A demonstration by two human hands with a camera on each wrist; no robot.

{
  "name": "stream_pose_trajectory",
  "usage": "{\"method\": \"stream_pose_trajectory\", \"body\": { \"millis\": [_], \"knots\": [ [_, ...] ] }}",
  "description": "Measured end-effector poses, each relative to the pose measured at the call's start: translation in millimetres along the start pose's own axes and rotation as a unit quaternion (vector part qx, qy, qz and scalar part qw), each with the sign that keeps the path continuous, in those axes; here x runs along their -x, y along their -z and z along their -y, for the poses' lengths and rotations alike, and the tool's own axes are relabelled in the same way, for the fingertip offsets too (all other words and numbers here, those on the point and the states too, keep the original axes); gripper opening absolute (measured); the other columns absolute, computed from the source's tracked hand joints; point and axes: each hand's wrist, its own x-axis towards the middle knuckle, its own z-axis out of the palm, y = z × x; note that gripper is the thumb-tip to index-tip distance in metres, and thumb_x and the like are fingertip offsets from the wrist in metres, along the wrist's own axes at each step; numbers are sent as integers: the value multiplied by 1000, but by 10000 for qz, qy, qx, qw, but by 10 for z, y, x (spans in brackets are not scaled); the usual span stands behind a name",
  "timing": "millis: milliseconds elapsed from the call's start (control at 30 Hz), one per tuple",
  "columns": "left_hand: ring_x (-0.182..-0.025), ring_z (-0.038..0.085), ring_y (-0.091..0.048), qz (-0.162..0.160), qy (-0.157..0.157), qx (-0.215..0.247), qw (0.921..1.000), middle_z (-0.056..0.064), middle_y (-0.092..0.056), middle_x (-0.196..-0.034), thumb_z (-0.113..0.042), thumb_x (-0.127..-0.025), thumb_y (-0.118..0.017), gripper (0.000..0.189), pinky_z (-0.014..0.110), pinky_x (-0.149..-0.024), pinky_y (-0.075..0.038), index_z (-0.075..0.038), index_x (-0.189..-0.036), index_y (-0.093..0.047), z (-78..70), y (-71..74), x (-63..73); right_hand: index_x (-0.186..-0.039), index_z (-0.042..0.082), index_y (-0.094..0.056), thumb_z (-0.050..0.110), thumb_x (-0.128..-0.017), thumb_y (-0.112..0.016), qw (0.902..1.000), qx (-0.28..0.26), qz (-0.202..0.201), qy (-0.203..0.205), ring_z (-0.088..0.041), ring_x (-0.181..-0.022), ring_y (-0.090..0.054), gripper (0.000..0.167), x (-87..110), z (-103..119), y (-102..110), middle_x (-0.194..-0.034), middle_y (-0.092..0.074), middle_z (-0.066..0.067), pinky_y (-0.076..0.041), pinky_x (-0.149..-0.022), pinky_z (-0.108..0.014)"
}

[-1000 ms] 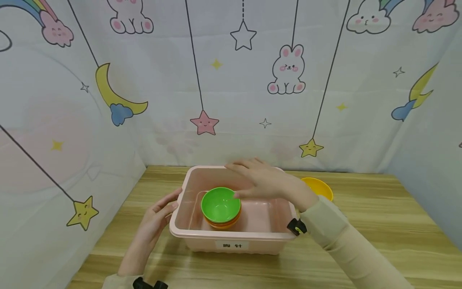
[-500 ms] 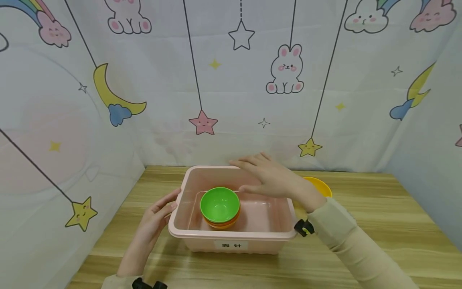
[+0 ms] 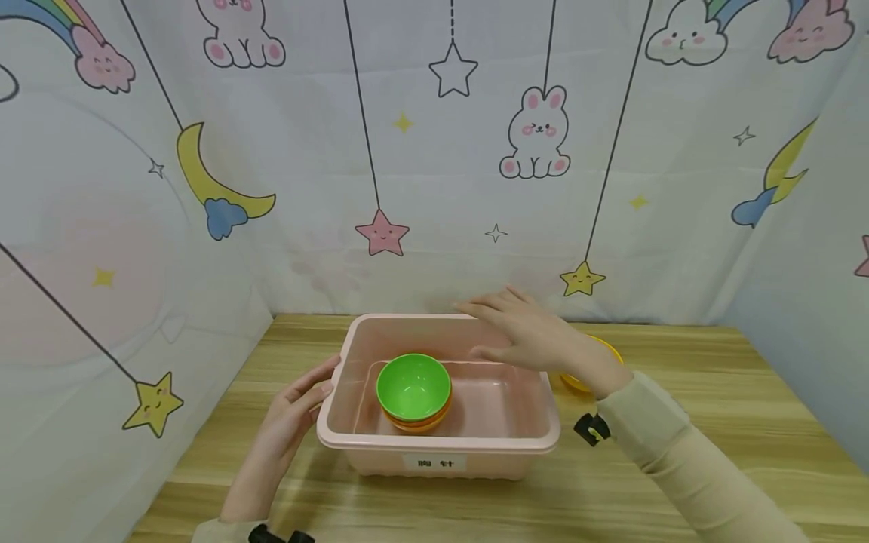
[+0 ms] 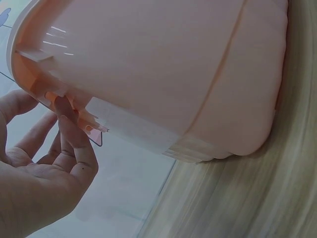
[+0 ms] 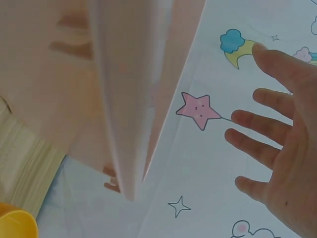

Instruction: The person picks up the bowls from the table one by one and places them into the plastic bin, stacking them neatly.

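A pink plastic basin point(image 3: 434, 443) with a white label stands upright on the table. My left hand point(image 3: 288, 415) holds its left rim; the left wrist view has the thumb at the rim and the fingers point(image 4: 74, 136) curled under it. Inside, toward the left, a green bowl point(image 3: 414, 388) is stacked on orange ones point(image 3: 416, 427). My right hand point(image 3: 532, 335) hovers over the basin's right back part, fingers spread and holding nothing. In the right wrist view the hand point(image 5: 282, 134) appears apart from the basin wall point(image 5: 124, 99).
A yellow bowl point(image 3: 575, 384) rests on the table right of the basin, partly hidden by my right wrist. The wood-grain table point(image 3: 720, 407) meets white cloth walls point(image 3: 434, 181) printed with stars, moons and rabbits behind and at the sides.
My right hand has drifted to the right over the basin, away from the green bowl, with its fingers staying outstretched. The left hand, basin and bowls have stayed in place.
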Motion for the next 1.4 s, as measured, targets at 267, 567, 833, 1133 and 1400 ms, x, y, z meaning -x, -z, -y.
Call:
{"method": "stream_pose_trajectory", "body": {
  "millis": [267,567,833,1133,1400],
  "knots": [
    [-114,-6,-54,6,18,-16,10000,-26,-59,-122,-20,-96,-59,48,21,-90,-50,-10,-142,-48,8,4,-1,-144,21,-44,41,-92,-62,9997,-72,-189,-132,-22,-134,-45,59,80,-135,-21,-142,-51,0,-11,-122,-50],
    [-113,-6,-55,6,-24,50,10000,-26,-59,-123,-19,-96,-58,49,20,-90,-50,-8,-142,-46,16,12,-6,-144,25,-45,43,-93,-59,9982,-330,-251,-444,-24,-138,-39,56,183,-293,-83,-144,-49,0,-13,-121,-52],
    [-114,-8,-53,-19,30,-26,10000,-28,-58,-124,-21,-96,-58,51,19,-91,-49,-8,-143,-45,12,5,-2,-145,22,-43,39,-94,-59,9961,-471,-438,-597,-31,-138,-38,56,261,-390,-144,-148,-46,-6,-26,-114,-57],
    [-116,-7,-53,21,-31,37,10000,-27,-59,-124,-19,-96,-58,48,20,-91,-49,-8,-142,-47,12,0,2,-149,26,-37,47,-100,-43,9885,-1047,-398,-1019,-33,-142,-32,53,358,-455,-204,-153,-38,-6,-26,-112,-63],
    [-116,-6,-53,37,-82,99,9999,-23,-58,-129,-17,-96,-58,39,20,-90,-49,-18,-135,-57,9,-10,21,-148,24,-38,36,-103,-41,9842,-1254,-559,-1120,-35,-141,-31,47,421,-521,-256,-153,-38,-7,-25,-112,-63]
  ]
}}
